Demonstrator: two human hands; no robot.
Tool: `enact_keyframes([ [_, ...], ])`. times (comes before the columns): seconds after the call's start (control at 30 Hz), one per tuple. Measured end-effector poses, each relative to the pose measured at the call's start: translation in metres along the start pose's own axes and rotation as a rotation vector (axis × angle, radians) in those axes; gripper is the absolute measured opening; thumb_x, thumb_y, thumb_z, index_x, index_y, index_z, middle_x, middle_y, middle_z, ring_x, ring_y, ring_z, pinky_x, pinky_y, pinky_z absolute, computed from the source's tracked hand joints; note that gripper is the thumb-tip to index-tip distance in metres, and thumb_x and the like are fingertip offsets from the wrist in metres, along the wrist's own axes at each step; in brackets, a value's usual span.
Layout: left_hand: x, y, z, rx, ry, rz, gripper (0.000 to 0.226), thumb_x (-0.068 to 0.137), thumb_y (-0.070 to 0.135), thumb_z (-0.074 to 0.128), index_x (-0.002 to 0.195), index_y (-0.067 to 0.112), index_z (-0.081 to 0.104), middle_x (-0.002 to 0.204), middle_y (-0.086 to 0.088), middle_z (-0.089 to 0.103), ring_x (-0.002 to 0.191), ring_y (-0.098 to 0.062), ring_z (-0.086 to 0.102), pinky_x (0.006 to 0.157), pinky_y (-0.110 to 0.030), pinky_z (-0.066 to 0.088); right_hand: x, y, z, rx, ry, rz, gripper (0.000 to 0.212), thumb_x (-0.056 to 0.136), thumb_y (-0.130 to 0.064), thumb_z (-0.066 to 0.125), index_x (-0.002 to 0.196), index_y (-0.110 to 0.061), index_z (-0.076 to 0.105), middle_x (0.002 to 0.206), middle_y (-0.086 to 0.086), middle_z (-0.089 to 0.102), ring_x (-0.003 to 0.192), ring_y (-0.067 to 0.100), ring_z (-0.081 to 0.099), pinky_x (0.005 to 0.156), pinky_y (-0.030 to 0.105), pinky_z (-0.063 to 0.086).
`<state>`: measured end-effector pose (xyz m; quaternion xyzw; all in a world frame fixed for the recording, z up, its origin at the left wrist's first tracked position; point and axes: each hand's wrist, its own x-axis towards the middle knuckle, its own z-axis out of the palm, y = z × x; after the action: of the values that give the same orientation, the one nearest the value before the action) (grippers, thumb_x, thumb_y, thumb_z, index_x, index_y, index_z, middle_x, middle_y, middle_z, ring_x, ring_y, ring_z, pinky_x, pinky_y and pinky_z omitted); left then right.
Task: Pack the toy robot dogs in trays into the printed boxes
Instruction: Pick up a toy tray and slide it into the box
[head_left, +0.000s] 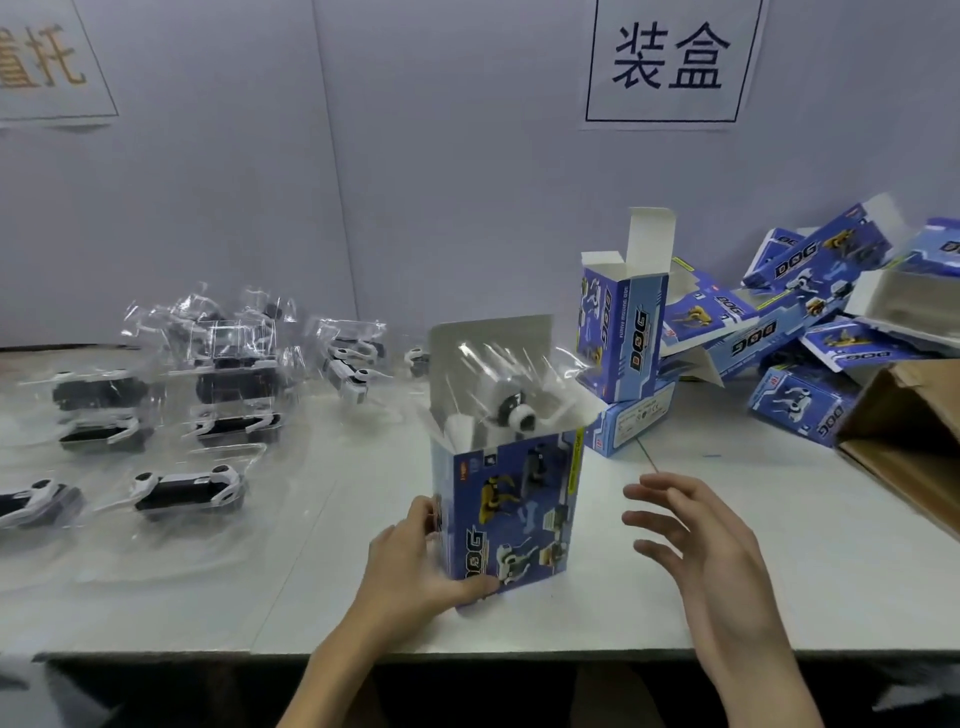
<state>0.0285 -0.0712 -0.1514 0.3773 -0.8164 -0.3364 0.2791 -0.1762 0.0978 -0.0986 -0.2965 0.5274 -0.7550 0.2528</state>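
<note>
The left hand (415, 561) is gripping the lower left corner of a blue printed box (511, 519), with the thumb lying on the front panel and the fingers curling round the left side. The box is standing upright near the front edge of the white table (810, 499), about mid-width, with its top flap raised. A toy robot dog (514, 410) in a clear plastic tray (519, 353) is sitting in the open top, its head and the tray rim projecting above the box walls. The right hand (696, 540) is hovering to the right of the box, apart from it, fingers spread wide and holding nothing.

More trayed dogs (187, 488) are lying across the left half of the table. Toward the far right, an open-topped box (623, 338) is standing on a flat-lying box (634, 415). Beside these, a heap of printed boxes (810, 312) is leaning against the back wall. A brown carton (909, 431) is sitting at the right edge. A paper sign (670, 57) is hanging on the wall.
</note>
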Motion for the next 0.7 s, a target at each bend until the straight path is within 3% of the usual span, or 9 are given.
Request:
enact_keyframes([
  [0.1, 0.002, -0.001, 0.000, 0.003, -0.031, -0.010, 0.087, 0.044, 0.078, 0.076, 0.114, 0.036, 0.045, 0.118, 0.020, 0.064, 0.113, -0.011, 0.059, 0.102, -0.043, 0.044, 0.000, -0.010, 0.007, -0.040, 0.007, -0.064, 0.028, 0.102, -0.008, 0.046, 0.093, -0.014, 0.072, 0.097, 0.010, 0.075, 0.082, 0.020, 0.071, 0.069, 0.032, 0.052],
  [0.2, 0.003, -0.003, 0.001, 0.004, -0.043, -0.017, 0.087, 0.044, 0.080, 0.075, 0.114, 0.038, 0.043, 0.119, 0.021, 0.062, 0.114, -0.011, 0.058, 0.103, -0.043, 0.044, 0.007, -0.045, 0.029, -0.111, -0.023, -0.288, 0.027, 0.100, -0.008, 0.051, 0.088, -0.019, 0.071, 0.092, 0.004, 0.075, 0.083, 0.019, 0.068, 0.067, 0.022, 0.053],
  [0.3, 0.005, -0.006, 0.002, 0.017, -0.065, -0.020, 0.087, 0.043, 0.084, 0.072, 0.112, 0.042, 0.040, 0.120, 0.023, 0.060, 0.115, -0.011, 0.057, 0.104, -0.043, 0.043, 0.021, -0.098, 0.061, -0.231, -0.175, -0.601, 0.018, 0.095, -0.016, 0.053, 0.089, -0.019, 0.070, 0.084, -0.007, 0.073, 0.079, 0.007, 0.066, 0.069, 0.017, 0.051],
  [0.37, 0.005, -0.007, 0.002, 0.019, -0.071, -0.023, 0.086, 0.042, 0.087, 0.071, 0.110, 0.045, 0.038, 0.120, 0.025, 0.058, 0.116, -0.012, 0.055, 0.106, -0.044, 0.042, 0.034, -0.130, 0.083, -0.369, -0.327, -0.717, 0.014, 0.094, -0.019, 0.056, 0.090, -0.023, 0.069, 0.087, -0.009, 0.072, 0.081, 0.005, 0.066, 0.074, 0.021, 0.052],
  [0.43, 0.005, -0.007, 0.002, 0.024, -0.073, -0.028, 0.086, 0.042, 0.088, 0.070, 0.110, 0.046, 0.037, 0.120, 0.026, 0.057, 0.117, -0.012, 0.055, 0.107, -0.044, 0.041, 0.049, -0.151, 0.100, -0.593, -0.503, -0.736, 0.011, 0.094, -0.021, 0.065, 0.100, -0.030, 0.068, 0.102, -0.007, 0.072, 0.094, 0.006, 0.065, 0.085, 0.028, 0.053],
  [0.57, 0.006, -0.008, 0.002, 0.045, -0.066, -0.013, 0.089, 0.044, 0.088, 0.068, 0.114, 0.043, 0.037, 0.119, 0.026, 0.057, 0.113, -0.010, 0.056, 0.104, -0.041, 0.043, 0.068, -0.141, 0.108, -1.072, -0.832, -0.575, 0.056, 0.082, -0.030, 0.080, 0.132, -0.036, 0.056, 0.134, -0.015, 0.055, 0.120, 0.001, 0.051, 0.097, 0.018, 0.039],
  [0.63, 0.006, -0.007, 0.002, 0.058, -0.062, -0.006, 0.091, 0.046, 0.087, 0.068, 0.118, 0.039, 0.040, 0.121, 0.023, 0.059, 0.112, -0.009, 0.056, 0.103, -0.041, 0.043, 0.069, -0.120, 0.109, -1.088, -0.830, -0.564, 0.059, 0.082, -0.028, 0.080, 0.136, -0.032, 0.055, 0.133, -0.014, 0.054, 0.121, 0.003, 0.050, 0.096, 0.015, 0.038],
  [0.7, 0.006, -0.007, 0.002, 0.057, -0.058, 0.002, 0.093, 0.046, 0.086, 0.067, 0.120, 0.035, 0.042, 0.122, 0.021, 0.060, 0.112, -0.009, 0.057, 0.103, -0.041, 0.043, 0.068, -0.102, 0.109, -1.053, -0.754, -0.625, 0.057, 0.084, -0.027, 0.078, 0.137, -0.032, 0.055, 0.134, -0.015, 0.054, 0.123, 0.005, 0.050, 0.104, 0.025, 0.041],
])
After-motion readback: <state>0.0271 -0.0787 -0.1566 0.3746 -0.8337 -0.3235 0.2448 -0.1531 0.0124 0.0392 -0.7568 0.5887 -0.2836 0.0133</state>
